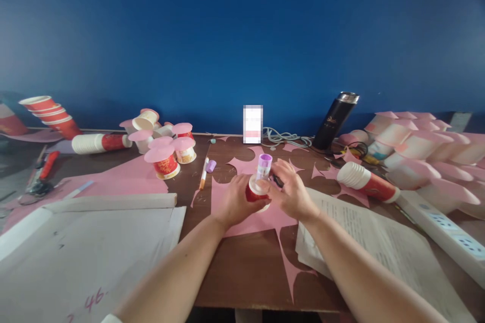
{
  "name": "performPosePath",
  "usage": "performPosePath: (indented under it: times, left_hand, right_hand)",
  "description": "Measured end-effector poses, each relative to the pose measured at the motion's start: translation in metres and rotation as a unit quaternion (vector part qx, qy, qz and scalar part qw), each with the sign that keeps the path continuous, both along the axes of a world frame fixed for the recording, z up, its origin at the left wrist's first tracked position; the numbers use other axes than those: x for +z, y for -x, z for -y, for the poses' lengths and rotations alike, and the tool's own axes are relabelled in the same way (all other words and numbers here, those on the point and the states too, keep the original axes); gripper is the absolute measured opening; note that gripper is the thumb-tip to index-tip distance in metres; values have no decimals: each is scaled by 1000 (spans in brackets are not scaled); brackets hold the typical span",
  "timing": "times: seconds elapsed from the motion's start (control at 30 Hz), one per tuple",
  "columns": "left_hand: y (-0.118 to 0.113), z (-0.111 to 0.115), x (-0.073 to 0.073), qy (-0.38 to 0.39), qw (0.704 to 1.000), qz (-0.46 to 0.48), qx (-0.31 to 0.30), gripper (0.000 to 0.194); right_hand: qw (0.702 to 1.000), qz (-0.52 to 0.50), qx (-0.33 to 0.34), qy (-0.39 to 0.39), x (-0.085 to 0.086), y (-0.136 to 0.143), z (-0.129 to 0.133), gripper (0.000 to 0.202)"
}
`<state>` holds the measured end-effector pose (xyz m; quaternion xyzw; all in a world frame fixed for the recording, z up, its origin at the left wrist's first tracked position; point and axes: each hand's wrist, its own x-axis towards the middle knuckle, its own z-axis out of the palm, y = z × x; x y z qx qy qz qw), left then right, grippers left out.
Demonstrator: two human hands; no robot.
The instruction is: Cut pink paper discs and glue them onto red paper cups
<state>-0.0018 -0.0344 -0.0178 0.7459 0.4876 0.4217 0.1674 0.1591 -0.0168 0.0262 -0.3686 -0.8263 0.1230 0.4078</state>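
Observation:
In the middle of the table, my left hand (pixel 238 199) is wrapped round a red paper cup (pixel 254 193) that stands upside down, its pale base facing up. My right hand (pixel 290 189) holds a glue stick (pixel 264 167) with a purple end upright on the cup's base, thumb and fingers closed round its lower part. Beneath both hands lies a cut pink paper sheet (pixel 242 224). A purple cap (pixel 211 165) rests beside an orange and white pen (pixel 204 174) to the left.
Cups topped with pink discs (pixel 162 154) stand at the left, and many more (pixel 432 151) are piled at the right. A black flask (pixel 335 120), cable (pixel 288 137), stacked cups (pixel 369 181), power strip (pixel 447 232), printed papers (pixel 364 242) and a white board (pixel 94 257) lie around.

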Motion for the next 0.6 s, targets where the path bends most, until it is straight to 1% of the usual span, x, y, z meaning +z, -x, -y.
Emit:
performPosePath:
  times: [0.07,0.1,0.13,0.23,0.27,0.33,0.37,0.43,0.47,0.5,0.57,0.6]
  left_hand:
    - [-1,0,0,-3,1000,-1,6,36]
    - [-1,0,0,-5,1000,-4,8,36]
    - [-1,0,0,-6,1000,-8,8,36]
    - [-1,0,0,-3,1000,-20,4,37]
    - [-1,-1,-1,-3,1000,-22,4,36]
    - [-1,-1,-1,-6,1000,-22,1,34]
    - [-1,-1,-1,-7,1000,-21,-1,34]
    - [0,0,-1,-4,1000,-15,-1,36]
    - [0,0,-1,-2,1000,-11,3,38]
    - [0,0,-1,-1,1000,-8,9,41]
    - [0,1,-2,0,1000,-4,22,44]
    - [1,1,-2,-1,1000,-3,26,45]
  right_hand:
    - [999,-11,-38,-29,-1,-2,-1,9]
    - [998,-18,-46,-34,-1,-2,-2,9]
    - [998,-23,-42,-30,-1,-1,-2,9]
    - [1000,-18,-3,5,-1,3,-1,10]
    - [1000,-18,-2,3,-2,4,0,11]
    - [999,-29,-22,-18,-4,5,2,14]
    - [998,-45,-29,-16,-5,5,3,16]
    - [992,-118,-17,41,-7,3,2,21]
    - [980,-182,-5,84,-8,2,1,25]
    - [958,-257,6,126,-8,1,-1,29]
    - [898,-408,0,164,-7,-2,-7,35]
    - [876,-451,-5,170,-7,-3,-9,36]
